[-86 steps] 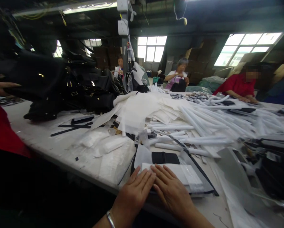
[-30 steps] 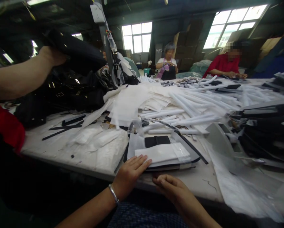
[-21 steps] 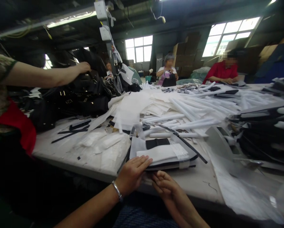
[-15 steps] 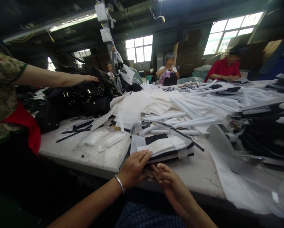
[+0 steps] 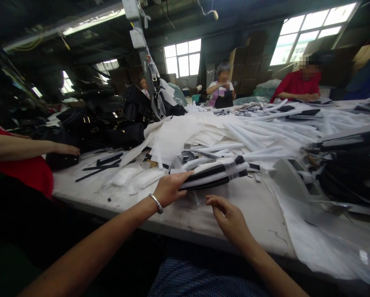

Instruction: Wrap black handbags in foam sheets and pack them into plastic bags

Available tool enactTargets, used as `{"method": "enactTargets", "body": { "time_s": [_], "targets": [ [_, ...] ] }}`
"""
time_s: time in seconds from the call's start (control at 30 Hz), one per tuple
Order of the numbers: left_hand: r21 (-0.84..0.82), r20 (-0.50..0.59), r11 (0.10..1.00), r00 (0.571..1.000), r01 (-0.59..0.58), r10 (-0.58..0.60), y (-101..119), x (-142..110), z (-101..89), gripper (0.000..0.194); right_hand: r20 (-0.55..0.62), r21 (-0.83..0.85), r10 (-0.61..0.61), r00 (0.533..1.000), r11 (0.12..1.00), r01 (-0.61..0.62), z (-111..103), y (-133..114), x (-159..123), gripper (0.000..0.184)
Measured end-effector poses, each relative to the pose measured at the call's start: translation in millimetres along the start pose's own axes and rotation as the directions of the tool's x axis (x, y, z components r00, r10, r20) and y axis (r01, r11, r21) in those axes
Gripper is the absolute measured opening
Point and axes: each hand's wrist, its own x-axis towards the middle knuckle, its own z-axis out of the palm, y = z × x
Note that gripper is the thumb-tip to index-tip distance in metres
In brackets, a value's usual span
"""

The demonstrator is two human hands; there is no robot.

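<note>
My left hand (image 5: 169, 187) is closed on the left end of a flat black bag (image 5: 216, 173) with white padding in its layers. The bag is raised and tilted at the table's near side, its layered long edge toward me. A clear band wraps its right part, and thin clear plastic shows below it. Just below the bag, apart from it, my right hand (image 5: 230, 216) hovers with loosely bent fingers and nothing visible in them. Behind the bag lie white sheets (image 5: 172, 136) and white padding rolls (image 5: 250, 136).
Black bags with metal buckles (image 5: 110, 123) are piled at the left, where a co-worker's hand (image 5: 67, 149) touches one. Black strips (image 5: 101, 165) lie on the table (image 5: 253, 235). A grey tape dispenser-like object (image 5: 287, 177) stands right. Several people sit across the table.
My left hand has gone from lying flat on the bag to gripping and lifting its end, tipping it up. My right hand has come away from it. The co-worker's arm has moved lower.
</note>
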Motion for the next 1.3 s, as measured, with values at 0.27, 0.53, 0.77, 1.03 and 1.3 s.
{"method": "enactTargets", "body": {
  "time_s": [0.27, 0.53, 0.77, 1.03, 1.3],
  "targets": [
    [-0.022, 0.034, 0.999, 0.999, 0.025, -0.024, -4.5, 10.1, -8.0, 0.073, 0.248, -0.422, -0.216, 0.944, 0.853, 0.306, 32.9, 14.5, 23.4, 0.054],
    [0.003, 0.054, 0.999, 0.998, 0.041, -0.041, -8.7, 13.9, -11.8, 0.073, 0.342, -0.505, -0.264, 0.902, 0.758, 0.413, 41.1, 5.3, 36.4, 0.02],
    [0.02, 0.07, 0.995, 0.993, 0.096, -0.097, -12.0, 28.6, -21.8, 0.07, 0.362, -0.398, -0.235, 0.902, 0.836, 0.378, 25.0, 9.7, 23.1, 0.043],
    [0.036, 0.093, 0.993, 0.989, 0.108, -0.111, -12.8, 38.5, -30.6, 0.072, 0.303, -0.148, -0.183, 0.935, 0.961, 0.235, 30.2, 16.4, 23.5, 0.022],
    [0.007, 0.06, 0.996, 0.995, 0.083, -0.084, -4.9, 22.4, -15.4, 0.072, 0.331, 0.105, -0.15, 0.932, 0.987, 0.122, 14.6, 8.8, -2.8, 0.013]
  ]
}}
